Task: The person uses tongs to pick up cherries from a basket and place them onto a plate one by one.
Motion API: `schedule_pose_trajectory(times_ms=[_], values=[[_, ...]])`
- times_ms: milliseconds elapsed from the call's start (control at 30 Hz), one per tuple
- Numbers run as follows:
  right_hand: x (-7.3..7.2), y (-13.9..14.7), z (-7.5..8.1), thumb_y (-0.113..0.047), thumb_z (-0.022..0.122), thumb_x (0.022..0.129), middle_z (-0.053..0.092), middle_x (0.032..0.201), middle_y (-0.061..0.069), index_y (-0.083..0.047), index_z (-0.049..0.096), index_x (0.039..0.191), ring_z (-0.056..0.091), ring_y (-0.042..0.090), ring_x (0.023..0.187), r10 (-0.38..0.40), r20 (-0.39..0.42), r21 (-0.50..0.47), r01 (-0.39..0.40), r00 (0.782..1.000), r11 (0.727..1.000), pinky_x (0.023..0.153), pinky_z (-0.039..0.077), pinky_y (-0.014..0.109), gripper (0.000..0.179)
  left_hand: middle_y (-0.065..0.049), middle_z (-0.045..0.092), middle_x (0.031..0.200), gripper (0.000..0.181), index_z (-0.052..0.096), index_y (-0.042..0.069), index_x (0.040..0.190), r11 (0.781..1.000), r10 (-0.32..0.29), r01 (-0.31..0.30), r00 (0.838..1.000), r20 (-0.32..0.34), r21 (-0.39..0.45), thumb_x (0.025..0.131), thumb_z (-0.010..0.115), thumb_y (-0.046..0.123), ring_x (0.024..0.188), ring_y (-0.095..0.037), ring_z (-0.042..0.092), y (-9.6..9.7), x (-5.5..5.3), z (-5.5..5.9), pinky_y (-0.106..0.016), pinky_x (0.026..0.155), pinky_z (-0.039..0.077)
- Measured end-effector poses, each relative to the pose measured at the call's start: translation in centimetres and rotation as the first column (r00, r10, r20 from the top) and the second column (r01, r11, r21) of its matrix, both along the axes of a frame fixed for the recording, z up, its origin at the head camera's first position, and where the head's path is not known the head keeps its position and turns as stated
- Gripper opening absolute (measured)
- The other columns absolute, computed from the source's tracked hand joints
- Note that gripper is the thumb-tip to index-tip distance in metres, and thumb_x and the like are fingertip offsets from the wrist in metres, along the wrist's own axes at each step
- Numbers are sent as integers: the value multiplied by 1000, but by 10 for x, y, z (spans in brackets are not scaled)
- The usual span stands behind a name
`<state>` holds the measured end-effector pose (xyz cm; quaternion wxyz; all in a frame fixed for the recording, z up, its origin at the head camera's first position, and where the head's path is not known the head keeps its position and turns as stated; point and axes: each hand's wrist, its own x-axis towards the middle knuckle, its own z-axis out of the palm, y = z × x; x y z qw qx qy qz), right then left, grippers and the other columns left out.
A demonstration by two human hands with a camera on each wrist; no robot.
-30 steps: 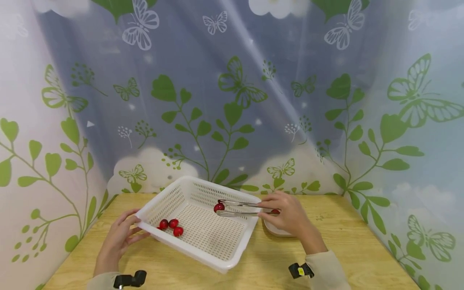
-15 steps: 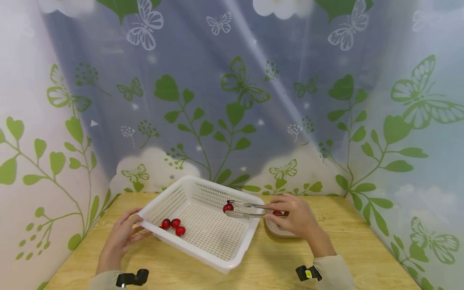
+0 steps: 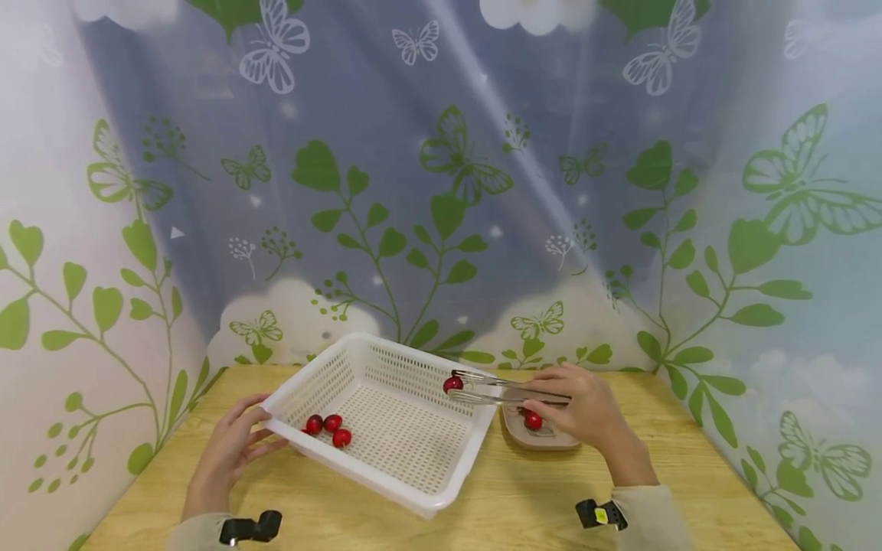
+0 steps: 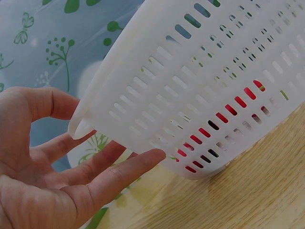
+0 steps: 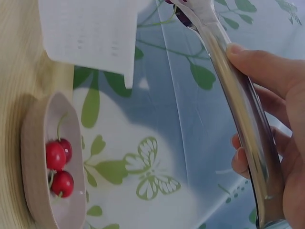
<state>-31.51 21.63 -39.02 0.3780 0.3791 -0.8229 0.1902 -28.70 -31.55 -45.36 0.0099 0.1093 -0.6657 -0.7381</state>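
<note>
Left hand [image 3: 227, 450] pinches corner of white basket [image 3: 396, 436], lower left of frame. Right hand [image 3: 577, 405] grips tongs [image 3: 492, 379], lower right; tongs clasp cherry [image 3: 452, 385] over basket's right end. More cherries [image 3: 341, 438] in basket, also in dish [image 3: 551, 443].

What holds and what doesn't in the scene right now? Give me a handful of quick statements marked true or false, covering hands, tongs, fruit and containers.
1. The right hand holds metal tongs. True.
2. The metal tongs grip nothing. False: a single cherry is between their tips.
3. The left hand touches the white basket. True.
4. The pale dish has at least three red cherries in it. True.
5. The pale dish stands inside the white basket. False: it stands on the wooden table, beside the basket.
6. The white basket has no fruit lying in it. False: several loose cherries lie in it, towards the left hand.
</note>
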Motion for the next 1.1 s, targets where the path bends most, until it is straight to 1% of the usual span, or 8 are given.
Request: schedule_pose_trajectory(times_ms=[133,300,400,600,733,900,1100], values=[[1,12,1,-13,93,69,79,96,5,-13,84,96,72,21,81,-26,1,-7,26,1000,1000,60,61,29,28,-13,44,135,48,40,10,149,1000,-1,1,1000,7,0,102,48,10,95,-16,70,-1,1,-2,-41,93,66],[1,27,2,-12,93,69,79,95,5,-11,84,95,73,22,83,-67,-14,-6,67,998,998,62,63,36,28,-8,48,127,41,46,15,143,1000,13,-13,1000,16,18,102,50,11,94,-15,69,-2,1,-3,-40,92,66],[0,34,2,-11,93,68,79,95,7,-10,84,95,73,24,83,-89,-10,-4,88,996,996,63,64,38,28,-7,49,126,41,46,16,143,1000,14,-15,1000,20,15,102,51,12,94,-15,70,-1,2,-3,-40,92,66],[1,40,1,-14,92,72,79,99,8,-10,84,97,74,27,87,-143,65,9,143,988,990,63,64,39,26,-8,48,129,47,41,12,148,1000,4,-4,1000,14,4,103,50,13,94,-15,70,-1,0,-2,-40,94,66],[1,42,0,-15,91,75,79,102,9,-11,84,99,75,32,94,-180,122,13,180,976,984,67,65,43,25,-7,49,127,45,42,13,147,1000,6,-6,1000,8,9,103,50,12,94,-14,70,-1,-1,0,-40,93,66],[1,45,0,-17,90,76,79,104,11,-10,83,100,74,37,100,-196,161,17,196,967,980,73,65,50,25,-7,49,125,42,45,14,145,1000,7,-7,1000,2,12,103,50,12,93,-14,70,-1,0,2,-39,92,66],[1,55,-5,-18,89,78,79,104,13,-9,83,101,74,35,95,-241,197,33,239,951,971,73,65,51,26,-8,48,126,45,43,13,146,1000,9,-9,1000,9,5,102,49,11,91,-14,70,0,1,1,-39,92,66]])
